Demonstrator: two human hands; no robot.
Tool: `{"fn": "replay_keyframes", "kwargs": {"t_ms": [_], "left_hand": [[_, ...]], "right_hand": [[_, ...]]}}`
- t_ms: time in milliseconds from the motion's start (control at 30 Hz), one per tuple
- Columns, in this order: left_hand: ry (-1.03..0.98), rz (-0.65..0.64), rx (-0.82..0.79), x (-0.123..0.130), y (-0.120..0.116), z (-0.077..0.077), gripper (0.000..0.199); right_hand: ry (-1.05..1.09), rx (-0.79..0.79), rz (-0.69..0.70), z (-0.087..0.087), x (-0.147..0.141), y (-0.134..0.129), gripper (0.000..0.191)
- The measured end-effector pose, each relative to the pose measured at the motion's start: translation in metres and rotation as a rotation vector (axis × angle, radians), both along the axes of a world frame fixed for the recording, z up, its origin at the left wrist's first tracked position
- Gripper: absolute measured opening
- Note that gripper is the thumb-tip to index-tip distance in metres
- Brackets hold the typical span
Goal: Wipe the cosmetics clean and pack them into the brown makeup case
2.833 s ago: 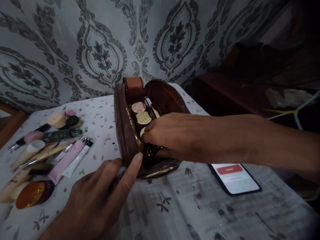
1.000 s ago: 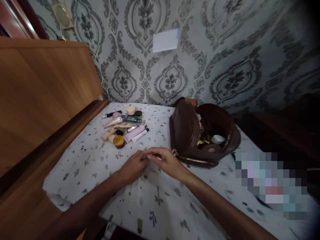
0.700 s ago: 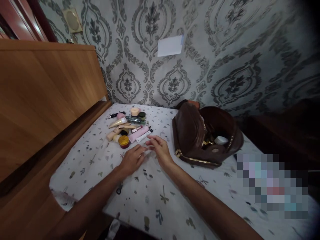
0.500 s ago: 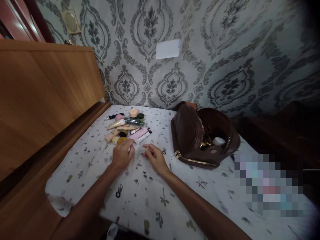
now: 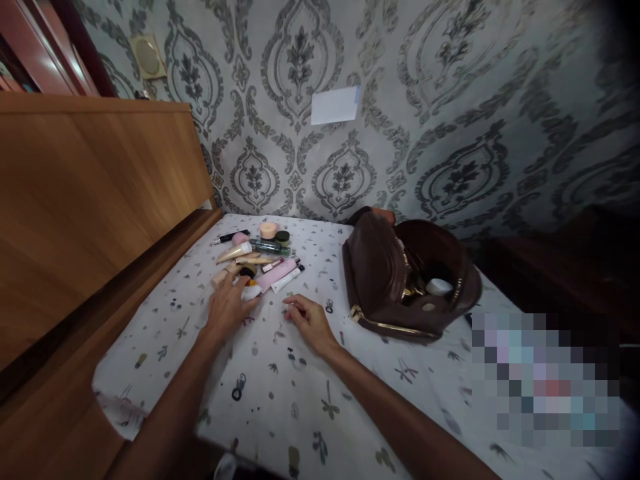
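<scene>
At the near edge of a group of cosmetics, my left hand [image 5: 229, 305] has its thumb and fingers curled round a small white item [image 5: 251, 291] with an orange-yellow part beside it. What kind of item it is cannot be made out. My right hand [image 5: 311, 323] hovers low over the printed sheet, thumb and fingers pinched together; anything between them is too small to name. Just beyond the hands lie a pink tube [image 5: 278, 273], a white tube with a black cap [image 5: 288, 279], a dark round jar [image 5: 247, 271] and a beige tube [image 5: 235, 252].
A brown leather bag [image 5: 373, 277] stands unzipped on the right, a white object [image 5: 439, 287] inside it. Farther back are a green clear bottle [image 5: 270, 247], a peach round jar [image 5: 268, 231] and a black pen-like stick [image 5: 234, 236]. A wooden cabinet [image 5: 110, 173] borders the left side.
My left hand has moved left and now curls round the white item at the edge of the cosmetics. The right hand stays nearly in place. The view has tilted slightly upward.
</scene>
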State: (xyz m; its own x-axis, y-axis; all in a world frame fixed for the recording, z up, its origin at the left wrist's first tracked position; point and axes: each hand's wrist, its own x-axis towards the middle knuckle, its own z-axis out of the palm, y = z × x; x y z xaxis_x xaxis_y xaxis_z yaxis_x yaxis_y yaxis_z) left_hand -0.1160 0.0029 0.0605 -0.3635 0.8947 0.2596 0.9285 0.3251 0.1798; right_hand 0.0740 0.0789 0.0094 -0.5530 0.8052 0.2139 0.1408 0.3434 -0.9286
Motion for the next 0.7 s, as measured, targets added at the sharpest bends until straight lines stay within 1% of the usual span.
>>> {"fn": "replay_keyframes", "kwargs": {"t_ms": [67,100,167,233,267,300,367,400,500,567,667,700], "left_hand": [[-0.037,-0.082,0.019,-0.004,0.001,-0.004,0.044],[-0.057,-0.11,0.025,-0.006,0.001,-0.005,0.047],[-0.106,-0.132,0.048,-0.008,0.001,-0.008,0.058],[-0.162,-0.121,0.119,-0.008,0.002,-0.008,0.066],[-0.19,-0.11,0.176,-0.008,0.002,-0.007,0.062],[-0.216,-0.107,0.237,-0.008,0.002,-0.004,0.052],[-0.259,-0.139,0.343,-0.01,0.004,0.002,0.031],[-0.271,-0.171,0.378,-0.012,0.006,0.006,0.027],[-0.256,-0.239,0.444,-0.02,0.018,0.02,0.02],[-0.219,-0.243,0.488,-0.029,0.032,0.03,0.017],[-0.174,-0.247,0.529,-0.045,0.058,0.045,0.02],[-0.157,-0.231,0.534,-0.051,0.067,0.049,0.021]], "right_hand": [[0.004,-0.006,0.007,0.001,0.0,0.0,0.025],[0.004,-0.009,0.008,0.002,0.0,0.0,0.025],[0.005,-0.015,0.01,0.003,0.0,-0.001,0.025],[0.009,-0.022,0.012,0.003,0.0,-0.001,0.025],[0.012,-0.024,0.011,0.003,0.0,-0.001,0.025],[0.014,-0.026,0.01,0.002,0.0,-0.001,0.025],[0.011,-0.025,0.006,0.001,-0.001,0.0,0.025],[0.006,-0.024,0.004,0.001,-0.001,0.0,0.025],[0.007,-0.021,0.002,0.001,-0.001,0.0,0.026],[0.019,-0.018,0.003,0.001,-0.001,-0.001,0.025],[0.033,-0.01,0.003,0.003,0.0,-0.001,0.024],[0.035,-0.006,0.003,0.003,0.0,-0.001,0.024]]}}
